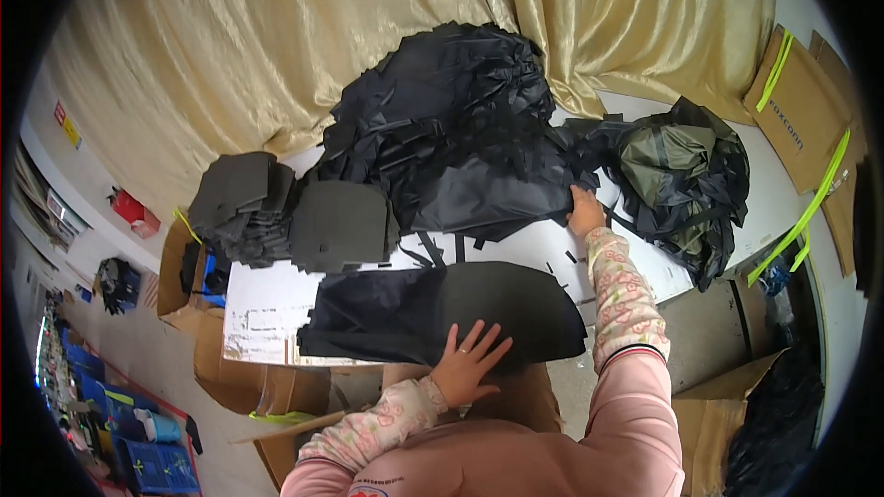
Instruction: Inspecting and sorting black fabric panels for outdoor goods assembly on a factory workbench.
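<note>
Near the table's front edge lies a stack of black fabric pieces [373, 313] with a dark grey, round-ended foam sheet [511, 308] over its right part. My left hand [470, 364] rests on the near edge of that foam sheet, fingers spread, a ring on one of them. Farther off to the right, my right hand [586, 212] is closed at the corner of a black fabric piece [488, 198], at the front of a large heap of black fabric [442, 83]. Its fingertips are partly hidden.
Stacks of grey foam sheets [341, 225] stand at the table's left. A bundle of black and olive fabric [681, 166] lies at the right. Small black scraps dot the white table [267, 299]. Cardboard boxes [235, 377] flank it, and a gold curtain [230, 37] hangs behind.
</note>
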Available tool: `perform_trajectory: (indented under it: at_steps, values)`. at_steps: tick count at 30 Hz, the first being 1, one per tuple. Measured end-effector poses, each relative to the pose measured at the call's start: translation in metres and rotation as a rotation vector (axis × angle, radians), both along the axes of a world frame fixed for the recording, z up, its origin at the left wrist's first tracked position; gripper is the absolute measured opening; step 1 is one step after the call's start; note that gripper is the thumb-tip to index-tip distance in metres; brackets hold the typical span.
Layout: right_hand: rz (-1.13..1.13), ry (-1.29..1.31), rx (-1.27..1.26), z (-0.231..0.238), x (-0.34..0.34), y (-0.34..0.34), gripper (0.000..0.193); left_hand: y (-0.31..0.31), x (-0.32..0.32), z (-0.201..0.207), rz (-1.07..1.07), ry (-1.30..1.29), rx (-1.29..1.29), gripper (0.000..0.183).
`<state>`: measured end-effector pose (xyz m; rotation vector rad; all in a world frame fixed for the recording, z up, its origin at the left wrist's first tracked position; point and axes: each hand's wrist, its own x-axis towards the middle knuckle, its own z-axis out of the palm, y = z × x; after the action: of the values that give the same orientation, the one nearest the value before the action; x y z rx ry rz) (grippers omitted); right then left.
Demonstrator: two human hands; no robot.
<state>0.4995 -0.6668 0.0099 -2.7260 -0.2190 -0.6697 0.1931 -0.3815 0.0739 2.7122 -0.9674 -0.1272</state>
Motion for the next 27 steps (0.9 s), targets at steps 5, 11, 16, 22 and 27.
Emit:
perform_trajectory:
  at_steps: [5,11,16,22,27]
  values:
    - [0.051,0.088,-0.132,0.021,-0.015,0.045,0.031,0.023,0.012,0.021,0.081,0.124,-0.381,0.077]
    - [0.691,0.016,0.094,0.116,-0.099,0.114,0.028,0.047,0.089,0.067,0.247,-0.195,-0.521,0.069]
    - [0.88,0.068,0.205,0.168,-0.142,0.143,0.032,0.051,0.134,0.093,0.215,0.017,-0.649,0.052]
    - [0.765,0.633,0.614,0.193,-0.146,0.117,0.03,0.084,0.129,0.132,0.235,-0.222,-0.743,0.022]
    - [0.882,0.799,0.566,0.205,-0.15,0.107,0.025,0.11,0.117,0.137,0.306,-0.193,-0.772,0.017]
